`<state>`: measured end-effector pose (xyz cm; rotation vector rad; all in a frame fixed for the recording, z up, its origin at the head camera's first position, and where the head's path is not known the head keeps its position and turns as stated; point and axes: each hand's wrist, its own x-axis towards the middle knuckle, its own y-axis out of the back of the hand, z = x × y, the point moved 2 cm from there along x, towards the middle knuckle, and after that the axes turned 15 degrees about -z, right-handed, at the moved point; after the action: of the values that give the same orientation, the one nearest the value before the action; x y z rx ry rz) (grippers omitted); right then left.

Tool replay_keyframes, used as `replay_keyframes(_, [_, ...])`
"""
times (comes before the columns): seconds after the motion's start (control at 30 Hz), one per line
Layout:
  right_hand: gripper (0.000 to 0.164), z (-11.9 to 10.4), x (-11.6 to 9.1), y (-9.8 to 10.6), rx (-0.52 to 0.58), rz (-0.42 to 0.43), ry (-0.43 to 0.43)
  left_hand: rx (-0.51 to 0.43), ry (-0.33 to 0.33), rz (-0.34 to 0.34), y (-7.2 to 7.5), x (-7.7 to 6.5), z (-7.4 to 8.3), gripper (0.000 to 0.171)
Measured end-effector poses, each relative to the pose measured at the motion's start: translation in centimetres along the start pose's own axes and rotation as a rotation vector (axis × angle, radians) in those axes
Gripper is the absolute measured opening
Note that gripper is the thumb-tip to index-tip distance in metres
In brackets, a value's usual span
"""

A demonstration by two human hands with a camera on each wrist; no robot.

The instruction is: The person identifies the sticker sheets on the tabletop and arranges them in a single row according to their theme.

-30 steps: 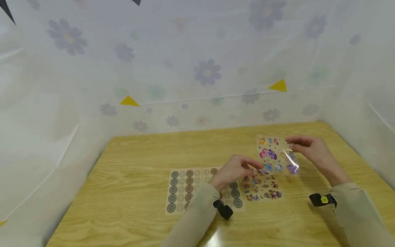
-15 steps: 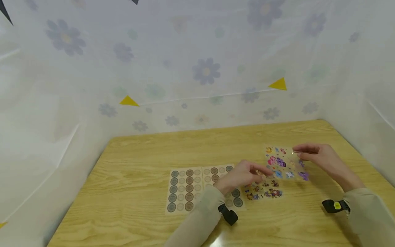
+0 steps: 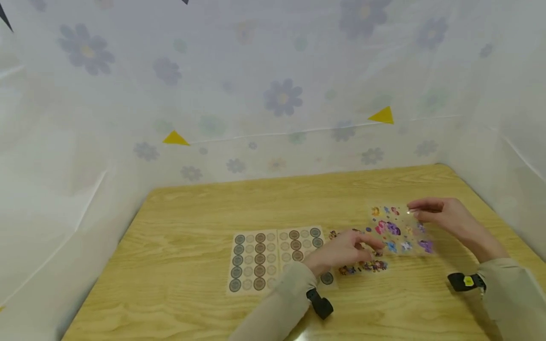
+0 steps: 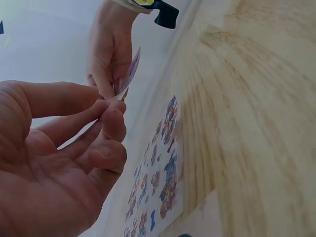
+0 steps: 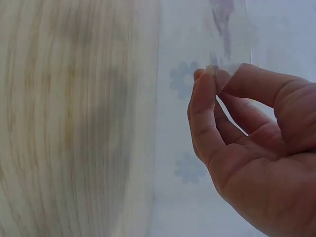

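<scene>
A clear sticker sheet with colourful cartoon ponies [image 3: 388,228] is held up above the table between both hands. My right hand [image 3: 452,220] pinches its upper right edge between thumb and fingers; the right wrist view shows the clear corner [image 5: 224,79] in that pinch. At the sheet's lower left, my left hand [image 3: 343,248] pinches the edge between thumb and forefinger, as the left wrist view shows. Beneath the left hand, a second sticker sheet with small cartoon figures [image 4: 155,177] lies flat on the table, partly hidden by that hand.
To the left lie two adjoining pale sheets printed with rows of round, seal-like labels, the left sheet [image 3: 259,259] and the right sheet [image 3: 296,244] partly under my left arm. The wood-grain table [image 3: 179,246] is enclosed by flower-patterned white sheeting [image 3: 239,94].
Both hands have moved right and a little toward me, carrying the pony sticker sheet with them. Its bright glare has faded. The sheets on the table stay put.
</scene>
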<state>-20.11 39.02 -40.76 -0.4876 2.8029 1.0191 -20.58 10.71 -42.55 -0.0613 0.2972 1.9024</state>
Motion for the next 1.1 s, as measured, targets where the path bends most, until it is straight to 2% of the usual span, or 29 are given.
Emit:
replay_keyframes(0.13, [0.041, 0.2, -0.3, 0.2, -0.021, -0.040, -0.005, 0.085, -0.003, -0.028, -0.4, 0.3, 0.3, 0.034])
replay_keyframes(0.3, [0.038, 0.8, -0.9, 0.1, -0.080, -0.051, 0.010, 0.250, 0.015, -0.060, -1.3, 0.7, 0.5, 0.034])
replay_keyframes(0.43, [0.035, 1.3, -1.1, 0.0, -0.118, -0.057, 0.002, 0.467, 0.018, -0.081, -1.7, 1.1, 0.6, 0.038])
replay_keyframes(0.57, [0.034, 1.6, -1.1, 0.0, -0.153, -0.054, -0.007, 0.698, 0.028, -0.072, -2.3, 1.4, 0.9, 0.041])
replay_keyframes(0.8, [0.031, 1.9, -0.7, -0.1, -0.189, -0.058, 0.018, 0.995, 0.122, -0.019, -3.7, 1.6, 1.4, 0.036])
replay_keyframes(0.93, [0.029, 1.8, -0.7, -0.2, -0.176, -0.063, 0.037, 1.130, 0.145, 0.003, -4.2, 1.6, 1.7, 0.030])
replay_keyframes(1.1, [0.029, 1.8, -0.7, -0.2, -0.194, -0.062, 0.018, 1.214, 0.199, -0.009, -4.6, 1.5, 1.8, 0.028])
